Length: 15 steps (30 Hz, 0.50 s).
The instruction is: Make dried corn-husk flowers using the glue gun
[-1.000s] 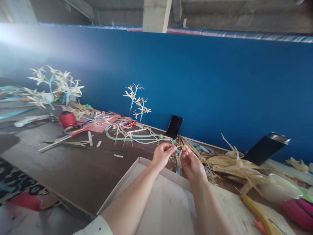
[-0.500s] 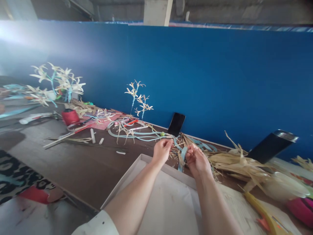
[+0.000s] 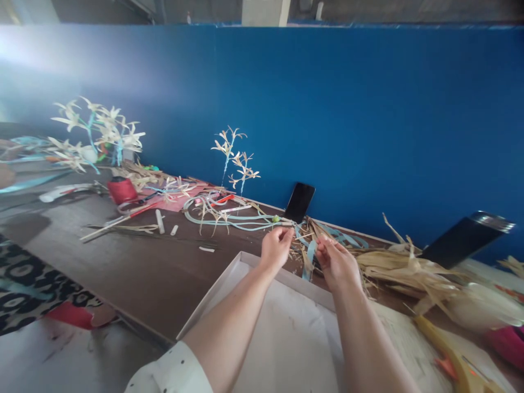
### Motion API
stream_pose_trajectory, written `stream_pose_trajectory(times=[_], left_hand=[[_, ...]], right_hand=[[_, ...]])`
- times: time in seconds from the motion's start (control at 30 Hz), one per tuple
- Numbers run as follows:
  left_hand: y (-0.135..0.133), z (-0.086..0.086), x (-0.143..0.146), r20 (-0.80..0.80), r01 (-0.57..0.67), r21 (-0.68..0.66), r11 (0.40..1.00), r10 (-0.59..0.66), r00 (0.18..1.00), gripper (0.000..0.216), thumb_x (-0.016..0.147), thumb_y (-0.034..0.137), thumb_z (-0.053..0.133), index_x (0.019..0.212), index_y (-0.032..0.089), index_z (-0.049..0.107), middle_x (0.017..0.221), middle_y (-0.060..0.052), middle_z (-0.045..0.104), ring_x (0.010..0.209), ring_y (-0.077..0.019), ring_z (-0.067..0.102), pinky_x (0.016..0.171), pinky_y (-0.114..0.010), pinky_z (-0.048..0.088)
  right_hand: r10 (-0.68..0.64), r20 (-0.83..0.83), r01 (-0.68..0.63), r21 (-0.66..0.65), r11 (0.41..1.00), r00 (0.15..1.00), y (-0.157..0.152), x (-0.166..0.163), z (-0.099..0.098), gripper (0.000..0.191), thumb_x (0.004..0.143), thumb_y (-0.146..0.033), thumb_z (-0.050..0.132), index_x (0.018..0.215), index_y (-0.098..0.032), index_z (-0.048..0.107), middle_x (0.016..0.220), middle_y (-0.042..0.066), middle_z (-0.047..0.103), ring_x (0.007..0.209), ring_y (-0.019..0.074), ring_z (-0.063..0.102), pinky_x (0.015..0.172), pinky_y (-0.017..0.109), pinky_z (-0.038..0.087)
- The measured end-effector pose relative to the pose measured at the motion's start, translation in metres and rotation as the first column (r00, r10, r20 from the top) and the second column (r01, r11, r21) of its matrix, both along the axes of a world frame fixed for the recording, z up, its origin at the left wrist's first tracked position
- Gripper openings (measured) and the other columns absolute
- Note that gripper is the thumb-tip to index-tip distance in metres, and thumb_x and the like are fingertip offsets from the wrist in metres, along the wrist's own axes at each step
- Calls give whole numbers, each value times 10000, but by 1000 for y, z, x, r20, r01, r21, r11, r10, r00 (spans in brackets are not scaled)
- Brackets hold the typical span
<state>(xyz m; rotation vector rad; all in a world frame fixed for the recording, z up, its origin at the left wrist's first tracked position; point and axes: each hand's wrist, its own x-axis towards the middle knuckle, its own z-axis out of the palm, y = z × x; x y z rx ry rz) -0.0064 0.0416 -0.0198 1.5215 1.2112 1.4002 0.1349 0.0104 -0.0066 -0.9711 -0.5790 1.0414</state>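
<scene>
Over the far edge of a shallow white tray (image 3: 286, 279), my left hand (image 3: 277, 246) is closed in a pinch. What its fingertips grip is too small to make out. My right hand (image 3: 338, 261) is also closed, thumb against fingers, a short gap to the right. A light blue paper strip (image 3: 311, 252) hangs at its fingertips, its lower end over the tray's rim. Thin straw-coloured scraps lie behind and between the hands. A black phone (image 3: 300, 202) leans against the blue wall just beyond them.
Dried husks (image 3: 393, 267), a dark flask (image 3: 466, 240) and a yellow-handled tool (image 3: 446, 355) lie right. Left are pale blue cords (image 3: 245, 222), husk flowers (image 3: 233, 147), a red thread spool (image 3: 123, 191) and a white glue gun (image 3: 67, 191). Another person's hand (image 3: 6, 176) shows far left.
The view has tilted and shifted slightly, so the table's things sit a little right and higher. Both hands stay close together in nearly the same pose, the blue strip still by the right fingers.
</scene>
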Motion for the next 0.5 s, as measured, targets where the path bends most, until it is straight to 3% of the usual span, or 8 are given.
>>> stream_pose_trajectory(times=[0.17, 0.5], left_hand=[[1, -1, -2, 1, -20, -5, 1000, 20, 1000, 305, 821, 428, 470, 788, 182, 647, 732, -32, 685, 660, -141, 605, 587, -216, 409], [-1, 2, -1, -29, -4, 11, 1000, 4, 1000, 269, 820, 379, 478, 749, 178, 641, 697, -26, 674, 611, -132, 584, 573, -218, 402]], right_hand=[[-11, 31, 12, -10, 1000, 999, 3, 3, -6, 275, 537, -253, 828, 735, -133, 679, 762, 38, 688, 544, 53, 577, 507, 107, 521], [17, 14, -17, 1, 1000, 1000, 3, -3, -8, 226, 583, -237, 801, 735, -148, 660, 758, 52, 699, 562, 87, 624, 518, 131, 538]])
